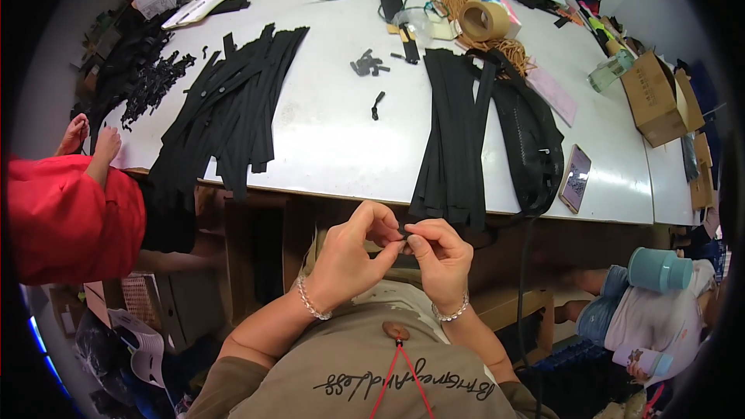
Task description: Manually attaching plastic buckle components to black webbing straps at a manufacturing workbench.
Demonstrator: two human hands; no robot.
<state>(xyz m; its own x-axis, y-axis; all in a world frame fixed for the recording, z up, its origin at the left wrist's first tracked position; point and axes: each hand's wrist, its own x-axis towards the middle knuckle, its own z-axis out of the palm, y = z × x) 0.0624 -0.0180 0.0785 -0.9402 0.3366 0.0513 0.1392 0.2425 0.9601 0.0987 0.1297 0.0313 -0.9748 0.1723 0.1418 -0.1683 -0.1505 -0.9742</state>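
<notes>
My left hand (355,254) and my right hand (442,257) meet just off the table's front edge, both pinched on a small black piece (403,233). Fingertips cover most of it, so its exact kind is hidden. Beyond my right hand, long flat black strips (454,132) lie in a bundle whose ends hang over the edge. A wider heap of black strips (233,105) spreads at the left. Between them on the tabletop are a small pile of short dark pieces (369,64) and one small black fastener-like piece (378,105).
A black bag (528,143), a phone (575,178) and a tape roll (483,21) occupy the right side of the white table (334,147). Cardboard box (660,98) at far right. A person in red (74,217) works at left; another person (652,318) is at right.
</notes>
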